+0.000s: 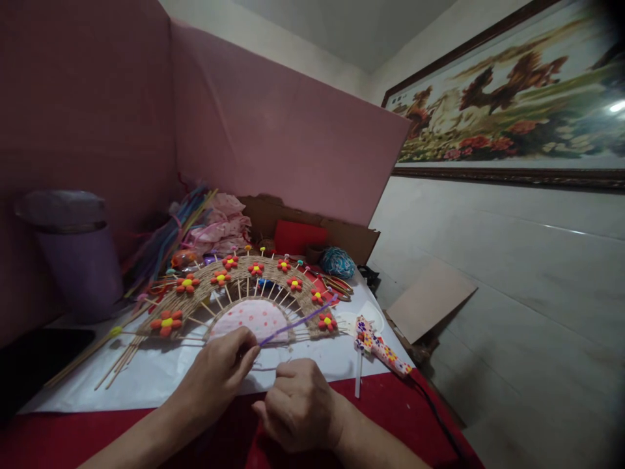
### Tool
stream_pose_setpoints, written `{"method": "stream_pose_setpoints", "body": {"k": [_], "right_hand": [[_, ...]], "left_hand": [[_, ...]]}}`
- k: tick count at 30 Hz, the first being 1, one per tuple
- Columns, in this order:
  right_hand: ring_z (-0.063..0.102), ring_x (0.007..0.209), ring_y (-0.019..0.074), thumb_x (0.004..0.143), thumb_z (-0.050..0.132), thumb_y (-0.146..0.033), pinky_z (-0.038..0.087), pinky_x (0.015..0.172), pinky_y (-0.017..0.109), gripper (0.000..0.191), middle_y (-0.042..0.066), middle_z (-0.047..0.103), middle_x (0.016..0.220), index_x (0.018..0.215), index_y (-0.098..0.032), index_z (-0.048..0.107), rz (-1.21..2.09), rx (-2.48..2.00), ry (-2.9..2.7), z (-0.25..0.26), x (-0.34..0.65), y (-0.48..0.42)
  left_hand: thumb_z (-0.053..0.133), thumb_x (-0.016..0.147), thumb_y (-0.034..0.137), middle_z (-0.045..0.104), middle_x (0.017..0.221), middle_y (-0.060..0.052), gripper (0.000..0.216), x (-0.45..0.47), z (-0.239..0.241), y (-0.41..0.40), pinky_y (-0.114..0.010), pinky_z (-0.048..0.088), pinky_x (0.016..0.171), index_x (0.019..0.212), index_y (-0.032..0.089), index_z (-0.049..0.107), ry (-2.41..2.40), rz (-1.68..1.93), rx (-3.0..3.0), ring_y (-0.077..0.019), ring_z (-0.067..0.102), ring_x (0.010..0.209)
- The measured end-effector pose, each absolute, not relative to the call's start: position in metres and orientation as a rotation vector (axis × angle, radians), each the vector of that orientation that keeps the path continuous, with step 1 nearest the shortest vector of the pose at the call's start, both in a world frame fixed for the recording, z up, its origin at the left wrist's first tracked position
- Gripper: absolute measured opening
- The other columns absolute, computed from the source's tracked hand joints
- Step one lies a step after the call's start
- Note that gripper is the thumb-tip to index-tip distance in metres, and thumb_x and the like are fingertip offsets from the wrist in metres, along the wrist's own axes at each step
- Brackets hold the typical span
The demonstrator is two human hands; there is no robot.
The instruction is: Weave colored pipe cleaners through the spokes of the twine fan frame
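My left hand (225,366) is closed in a pinch on a purple pipe cleaner (299,321), whose free length slants up to the right. Beside it, my right hand (303,405) is curled closed above the table's front; whatever may be inside its fingers is hidden. Just beyond both hands lies a fan-shaped piece of sticks and woven twine (305,301), decorated with several orange-red flowers (167,322) with yellow centres. At its middle sits a half-round white panel (251,317) with pink dots. The pipe cleaner passes in front of this panel and the sticks.
On the right lies a flower-patterned glue gun (378,345) with its cord trailing forward. Scissors (339,286) and a blue yarn ball (338,262) are behind. A purple bin (81,267) stands left, near a bundle of pipe cleaners (168,238). White paper (83,384) covers the red cloth (381,407).
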State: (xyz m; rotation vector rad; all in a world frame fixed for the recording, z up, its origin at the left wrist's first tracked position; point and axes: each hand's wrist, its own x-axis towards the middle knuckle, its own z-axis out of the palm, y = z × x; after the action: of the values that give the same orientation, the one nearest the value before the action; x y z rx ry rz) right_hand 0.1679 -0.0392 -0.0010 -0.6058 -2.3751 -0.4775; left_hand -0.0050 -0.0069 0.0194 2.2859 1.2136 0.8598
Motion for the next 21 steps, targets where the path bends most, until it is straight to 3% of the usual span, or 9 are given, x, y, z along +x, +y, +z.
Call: {"method": "stream_pose_setpoints", "body": {"k": [8, 10, 12, 14, 16, 18, 21], "right_hand": [[0.05, 0.057, 0.0155, 0.083, 0.044, -0.018, 0.037, 0.052, 0.028, 0.018, 0.002, 0.056, 0.058, 0.067, -0.017, 0.053, -0.368, -0.761, -2.452, 0.003, 0.171, -0.035], [0.056, 0.074, 0.0175, 0.08, 0.046, -0.014, 0.042, 0.062, 0.028, 0.013, 0.007, 0.063, 0.083, 0.085, -0.016, 0.058, -0.321, -0.827, -2.429, 0.01, 0.171, -0.034], [0.056, 0.088, 0.0193, 0.076, 0.05, -0.012, 0.043, 0.07, 0.029, 0.024, 0.01, 0.061, 0.106, 0.097, -0.018, 0.059, -0.274, -0.899, -2.395, 0.02, 0.17, -0.033], [0.059, 0.083, 0.0186, 0.078, 0.052, -0.014, 0.042, 0.067, 0.028, 0.017, 0.008, 0.064, 0.099, 0.091, -0.019, 0.061, -0.219, -0.958, -2.378, 0.03, 0.166, -0.034], [0.059, 0.067, 0.0153, 0.083, 0.052, -0.021, 0.038, 0.059, 0.025, 0.011, 0.002, 0.066, 0.074, 0.077, -0.019, 0.061, -0.12, -1.027, -2.362, 0.038, 0.161, -0.036], [0.055, 0.055, 0.012, 0.086, 0.051, -0.028, 0.033, 0.052, 0.023, 0.023, 0.0, 0.063, 0.06, 0.066, -0.019, 0.058, -0.009, -1.126, -2.283, 0.043, 0.156, -0.038], [0.05, 0.05, 0.01, 0.086, 0.05, -0.026, 0.03, 0.05, 0.023, 0.027, -0.001, 0.057, 0.055, 0.061, -0.017, 0.054, 0.113, -1.233, -2.031, 0.047, 0.152, -0.039]], "left_hand": [[0.045, 0.082, 0.035, 0.046, 0.059, 0.002, 0.025, -0.006, 0.023, -0.001, -0.023, 0.035, 0.053, 0.065, 0.018, 0.049, 1.049, 1.026, 1.867, -0.0124, 0.042, 0.056], [0.046, 0.081, 0.035, 0.046, 0.059, 0.003, 0.024, -0.006, 0.023, 0.0, -0.023, 0.036, 0.053, 0.065, 0.017, 0.048, 1.036, 1.075, 1.82, -0.0123, 0.042, 0.057], [0.047, 0.08, 0.035, 0.046, 0.061, 0.002, 0.023, -0.006, 0.024, 0.001, -0.024, 0.036, 0.055, 0.066, 0.017, 0.049, 1.036, 1.122, 1.791, -0.0126, 0.042, 0.058], [0.047, 0.081, 0.035, 0.046, 0.062, 0.002, 0.022, -0.007, 0.024, 0.002, -0.024, 0.037, 0.056, 0.068, 0.017, 0.049, 1.038, 1.155, 1.77, -0.0128, 0.043, 0.06], [0.049, 0.08, 0.036, 0.046, 0.062, 0.003, 0.023, -0.007, 0.023, 0.003, -0.023, 0.036, 0.056, 0.068, 0.017, 0.05, 1.038, 1.185, 1.743, -0.0126, 0.043, 0.06], [0.051, 0.079, 0.037, 0.046, 0.061, 0.003, 0.024, -0.008, 0.02, 0.005, -0.023, 0.036, 0.054, 0.067, 0.017, 0.05, 1.028, 1.211, 1.693, -0.0121, 0.042, 0.058], [0.054, 0.078, 0.039, 0.046, 0.06, 0.003, 0.024, -0.009, 0.013, 0.01, -0.021, 0.035, 0.051, 0.069, 0.017, 0.051, 0.997, 1.243, 1.573, -0.0108, 0.041, 0.056]]}}
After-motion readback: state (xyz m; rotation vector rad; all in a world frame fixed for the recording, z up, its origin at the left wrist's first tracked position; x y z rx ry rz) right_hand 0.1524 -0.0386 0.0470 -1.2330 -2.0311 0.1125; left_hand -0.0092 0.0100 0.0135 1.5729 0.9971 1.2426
